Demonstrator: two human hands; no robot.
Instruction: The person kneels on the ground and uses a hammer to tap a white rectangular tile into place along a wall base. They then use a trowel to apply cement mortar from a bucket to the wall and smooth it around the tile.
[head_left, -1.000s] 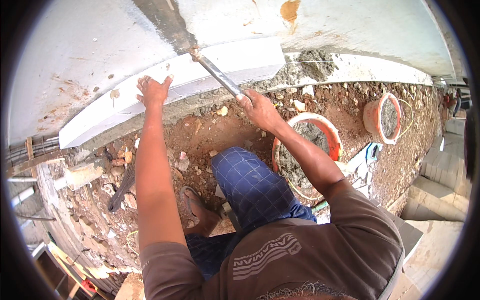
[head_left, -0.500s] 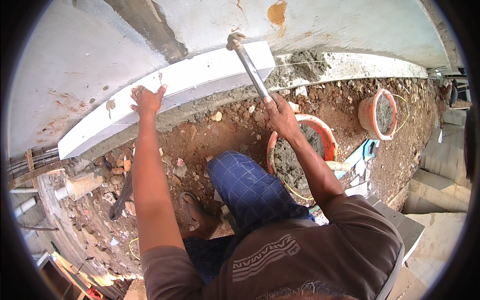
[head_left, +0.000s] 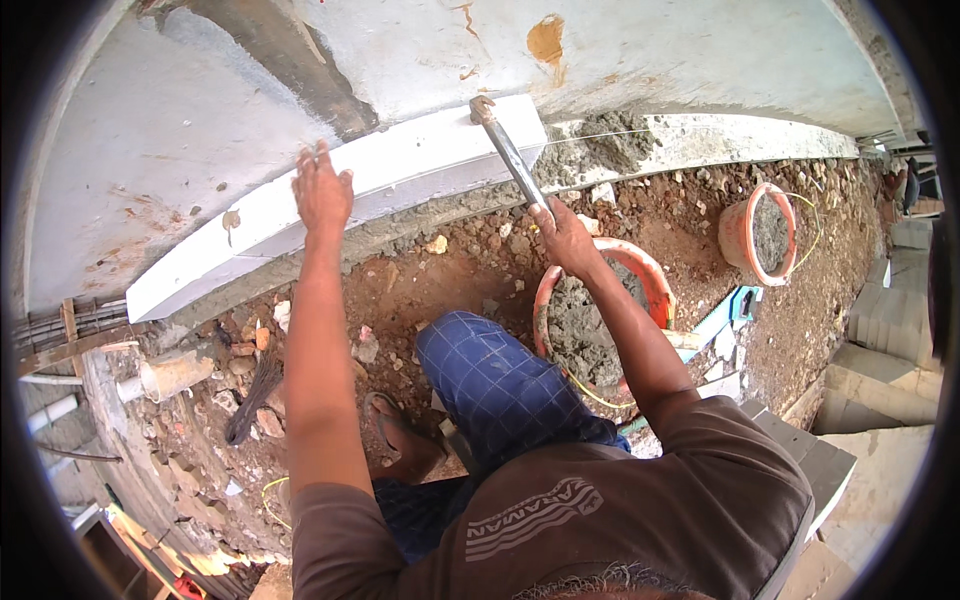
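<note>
Hammer (head_left: pixel 512 155) held by its handle in the right hand (head_left: pixel 567 238), fingers closed round the grip. Hammer head seen over the right end of the white blocks (head_left: pixel 415 150); whether contact is made cannot be told. Left hand (head_left: pixel 324 198) held flat over the blocks, left of the hammer, palm down, fingers extended and thumb spread apart; nothing gripped. Touch on the blocks cannot be told.

Blocks set in a row along the foot of the wall (head_left: pixel 420 60), on a grey mortar bed. More mortar (head_left: pixel 615 138) spread just right of the row, crossed by a thin string (head_left: pixel 665 125).

Two containers noted. Large orange bucket (head_left: pixel 657 283) stood near, on the soil, partly covered by the right forearm; grey, lumpy mix (head_left: pixel 577 325) held in it. Second orange bucket (head_left: pixel 737 237) placed farther right, its mouth turned toward the right, fitted with a yellow handle (head_left: pixel 816 232); grey mix (head_left: pixel 770 238) also contained. Saw (head_left: pixel 715 323) laid between the buckets, its blue grip near the second one.
</note>
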